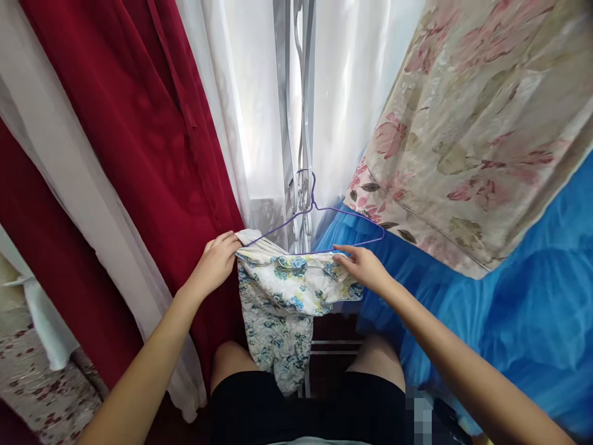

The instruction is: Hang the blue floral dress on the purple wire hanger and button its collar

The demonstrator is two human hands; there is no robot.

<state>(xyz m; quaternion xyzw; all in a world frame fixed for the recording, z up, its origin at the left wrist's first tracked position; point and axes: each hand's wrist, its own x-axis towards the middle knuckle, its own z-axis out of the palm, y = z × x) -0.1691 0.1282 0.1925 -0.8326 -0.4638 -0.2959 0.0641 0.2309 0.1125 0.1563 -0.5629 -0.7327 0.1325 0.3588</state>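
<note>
A purple wire hanger (324,213) hangs by its hook from a metal window grille (302,185). A white garment with blue and green flowers (280,303) is draped over the hanger's bottom bar and hangs down between my knees. My left hand (217,262) is closed on the garment's left end at the hanger's left corner. My right hand (359,264) pinches the garment's right edge just below the hanger's bar.
A dark red curtain (139,142) and sheer white curtains (241,99) hang at the left and middle. A beige cloth with pink flowers (477,117) hangs at the upper right above blue tulle fabric (523,309). A patterned surface (37,389) lies at the lower left.
</note>
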